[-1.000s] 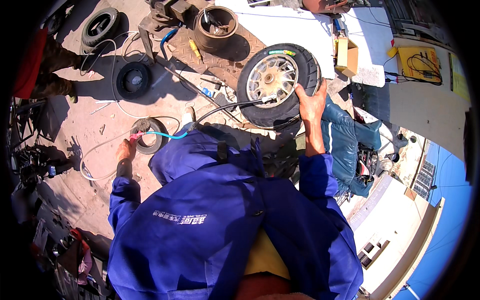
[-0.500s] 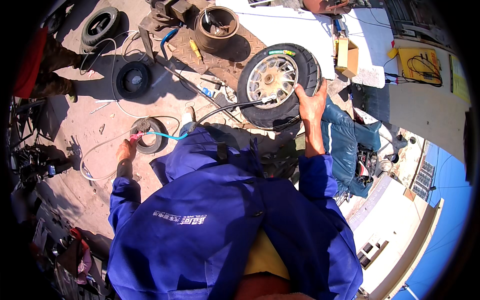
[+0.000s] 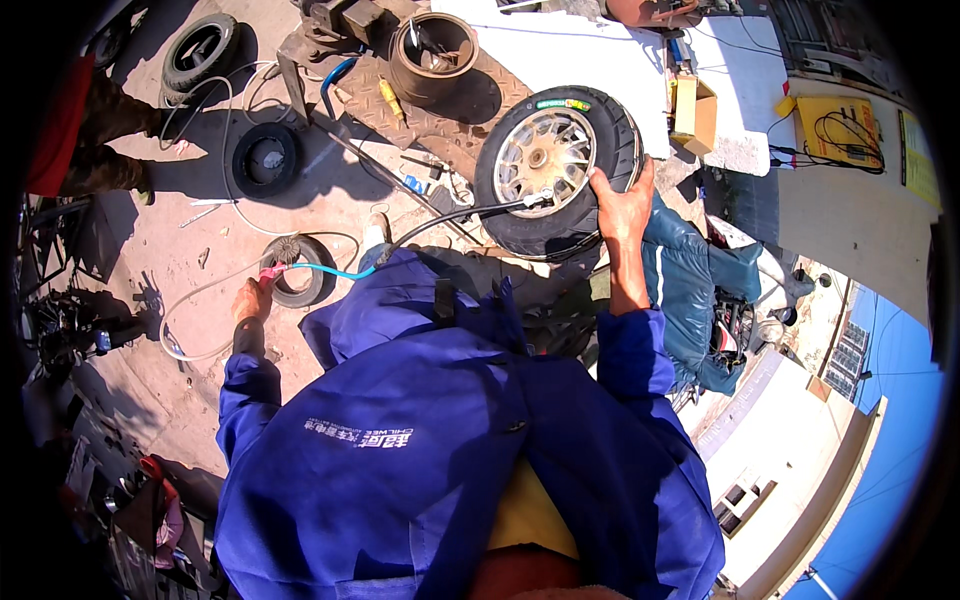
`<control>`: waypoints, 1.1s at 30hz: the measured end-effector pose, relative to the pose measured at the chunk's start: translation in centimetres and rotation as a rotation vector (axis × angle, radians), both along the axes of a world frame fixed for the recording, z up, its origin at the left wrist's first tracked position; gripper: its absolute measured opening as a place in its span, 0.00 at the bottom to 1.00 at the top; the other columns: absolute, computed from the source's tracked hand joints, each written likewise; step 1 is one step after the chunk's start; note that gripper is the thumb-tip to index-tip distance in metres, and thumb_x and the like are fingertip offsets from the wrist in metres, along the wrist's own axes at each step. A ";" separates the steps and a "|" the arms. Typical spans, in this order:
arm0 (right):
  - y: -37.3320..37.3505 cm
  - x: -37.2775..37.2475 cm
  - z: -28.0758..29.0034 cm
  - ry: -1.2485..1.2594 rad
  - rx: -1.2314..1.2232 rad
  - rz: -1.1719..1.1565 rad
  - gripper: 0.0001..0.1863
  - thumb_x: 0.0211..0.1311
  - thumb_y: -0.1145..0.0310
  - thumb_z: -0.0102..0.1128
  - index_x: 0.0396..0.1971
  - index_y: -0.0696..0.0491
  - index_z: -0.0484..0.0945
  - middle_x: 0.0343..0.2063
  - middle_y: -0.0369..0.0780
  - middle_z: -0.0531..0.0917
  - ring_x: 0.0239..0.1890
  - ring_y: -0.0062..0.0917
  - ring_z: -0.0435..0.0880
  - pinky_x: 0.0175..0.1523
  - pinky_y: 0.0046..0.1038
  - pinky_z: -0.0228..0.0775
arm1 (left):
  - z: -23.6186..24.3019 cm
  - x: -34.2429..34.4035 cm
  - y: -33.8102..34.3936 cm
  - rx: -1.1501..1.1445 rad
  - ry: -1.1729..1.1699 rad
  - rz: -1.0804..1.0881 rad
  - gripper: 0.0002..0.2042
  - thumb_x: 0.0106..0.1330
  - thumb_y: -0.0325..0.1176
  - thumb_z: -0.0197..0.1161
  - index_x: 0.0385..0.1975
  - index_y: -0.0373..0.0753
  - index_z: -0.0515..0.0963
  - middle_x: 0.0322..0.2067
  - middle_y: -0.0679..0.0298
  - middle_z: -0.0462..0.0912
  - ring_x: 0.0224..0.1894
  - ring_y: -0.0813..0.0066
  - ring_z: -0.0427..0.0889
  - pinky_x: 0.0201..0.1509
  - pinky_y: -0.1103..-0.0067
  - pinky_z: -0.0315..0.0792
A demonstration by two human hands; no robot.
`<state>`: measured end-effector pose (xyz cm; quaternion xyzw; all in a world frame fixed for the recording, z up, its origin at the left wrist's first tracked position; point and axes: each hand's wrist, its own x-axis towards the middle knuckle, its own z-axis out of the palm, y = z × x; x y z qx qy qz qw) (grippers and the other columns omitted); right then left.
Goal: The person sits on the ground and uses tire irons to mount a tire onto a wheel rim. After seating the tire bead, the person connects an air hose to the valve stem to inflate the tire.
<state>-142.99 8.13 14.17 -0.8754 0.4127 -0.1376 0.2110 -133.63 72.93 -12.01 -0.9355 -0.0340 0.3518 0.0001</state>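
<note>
My right hand (image 3: 626,205) grips the right side of a black-tyred wheel (image 3: 540,155) with a pale spoked rim, thumb on the sidewall. A black hose (image 3: 440,222) ends in a metal chuck (image 3: 537,200) at the lower part of the rim. Toward my left side the hose joins a light-blue hose (image 3: 335,271), which runs to a red air-gun-like handle (image 3: 272,272). My left hand (image 3: 252,300) is closed around that handle. Just beyond it, a small tyre (image 3: 300,283) lies on the ground with a round brush-like thing (image 3: 287,249) by it.
A rusty metal pot (image 3: 432,62) stands on a steel plate (image 3: 480,95) beyond the wheel. Loose tyres (image 3: 266,160) lie at the far left, near a person's legs (image 3: 105,130). A pale hose (image 3: 190,357) loops over the ground. An open cardboard box (image 3: 694,115) stands to the right.
</note>
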 end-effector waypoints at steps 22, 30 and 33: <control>-0.5 0.9 0.9 0.097 -0.008 0.045 0.61 0.49 0.50 0.78 0.75 0.65 0.52 0.67 0.66 0.66 0.70 0.57 0.68 0.73 0.44 0.62 | -1.1 -0.2 0.6 -0.006 -0.002 0.024 0.26 0.69 0.59 0.59 0.44 0.37 0.82 0.45 0.44 0.87 0.50 0.42 0.86 0.52 0.55 0.78; -2.1 0.9 0.4 0.113 0.041 0.061 0.62 0.48 0.46 0.78 0.77 0.59 0.52 0.65 0.67 0.68 0.68 0.58 0.70 0.70 0.45 0.65 | -0.7 -0.6 0.6 -0.047 -0.034 0.003 0.24 0.69 0.57 0.61 0.42 0.37 0.81 0.42 0.44 0.87 0.48 0.41 0.86 0.50 0.54 0.78; -2.9 0.8 0.1 0.129 0.005 0.102 0.62 0.49 0.46 0.78 0.77 0.59 0.52 0.64 0.65 0.69 0.68 0.57 0.71 0.71 0.44 0.64 | -1.3 -0.7 1.1 -0.023 -0.023 0.018 0.23 0.69 0.55 0.61 0.43 0.38 0.81 0.42 0.44 0.87 0.48 0.42 0.86 0.50 0.55 0.79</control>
